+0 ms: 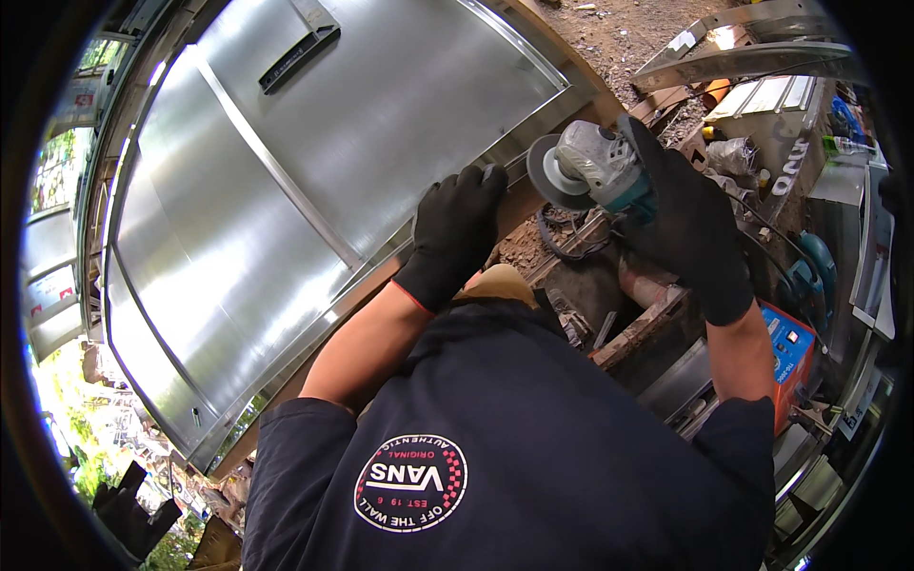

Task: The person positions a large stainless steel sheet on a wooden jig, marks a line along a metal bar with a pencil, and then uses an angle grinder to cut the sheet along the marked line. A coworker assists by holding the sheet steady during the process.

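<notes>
My right hand (681, 214), in a black glove, is wrapped around the teal body of an angle grinder (600, 167). The grinder's grey disc (557, 171) points left, close to the near right edge of a large shiny sheet-metal panel (381, 105). Also gloved in black, my left hand (460, 214) has its fingers curled over the panel's frame edge (509, 181), left of the disc. Whether the disc touches the metal I cannot tell. A black bracket-like handle (300, 59) sits on the panel's far part, and a raised metal strip (276, 157) crosses its face.
Right of me stands an orange and blue box-shaped machine (785, 357), with a teal power tool (814, 271) behind it. A dark cable (762, 219) runs beside my right arm. Curved metal strips (743, 62) lie at the far right over bare soil (600, 38). A black glove-like shape (138, 514) shows at lower left.
</notes>
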A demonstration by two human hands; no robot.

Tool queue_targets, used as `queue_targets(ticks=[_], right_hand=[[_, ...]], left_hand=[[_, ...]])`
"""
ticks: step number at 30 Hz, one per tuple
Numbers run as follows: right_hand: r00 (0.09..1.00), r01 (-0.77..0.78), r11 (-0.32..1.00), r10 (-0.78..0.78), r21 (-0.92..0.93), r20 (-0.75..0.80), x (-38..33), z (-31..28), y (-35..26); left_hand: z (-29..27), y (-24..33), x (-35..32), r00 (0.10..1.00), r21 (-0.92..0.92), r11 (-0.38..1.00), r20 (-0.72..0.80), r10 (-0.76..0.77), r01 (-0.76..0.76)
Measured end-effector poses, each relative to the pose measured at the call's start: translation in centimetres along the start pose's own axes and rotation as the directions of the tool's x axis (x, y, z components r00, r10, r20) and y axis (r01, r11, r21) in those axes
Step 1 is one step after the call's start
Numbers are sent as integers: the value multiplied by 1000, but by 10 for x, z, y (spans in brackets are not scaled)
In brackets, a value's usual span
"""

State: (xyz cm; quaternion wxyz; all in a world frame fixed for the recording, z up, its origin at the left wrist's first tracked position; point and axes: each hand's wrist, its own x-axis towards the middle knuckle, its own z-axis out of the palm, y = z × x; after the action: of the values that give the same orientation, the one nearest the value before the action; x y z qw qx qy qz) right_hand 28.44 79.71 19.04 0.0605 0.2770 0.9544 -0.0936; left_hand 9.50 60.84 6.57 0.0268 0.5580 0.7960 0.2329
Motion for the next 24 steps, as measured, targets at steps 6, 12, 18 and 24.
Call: queue_targets(ticks=[6, 12, 18, 24], right_hand=[[999, -40, 999, 39, 36, 25, -7, 0, 5], [996, -71, 997, 68, 42, 52, -19, 2, 21], [998, -42, 978, 49, 202, -26, -20, 5, 25], [999, -24, 996, 27, 91, -41, -11, 2, 18]], left_hand=[[1, -3, 1, 999, 10, 1000, 40, -20, 20], [-3, 0, 4, 997, -10, 999, 62, -37, 38], [-10, -1, 5, 992, -56, 994, 95, -88, 93], [-11, -1, 5, 997, -35, 998, 57, -48, 50]])
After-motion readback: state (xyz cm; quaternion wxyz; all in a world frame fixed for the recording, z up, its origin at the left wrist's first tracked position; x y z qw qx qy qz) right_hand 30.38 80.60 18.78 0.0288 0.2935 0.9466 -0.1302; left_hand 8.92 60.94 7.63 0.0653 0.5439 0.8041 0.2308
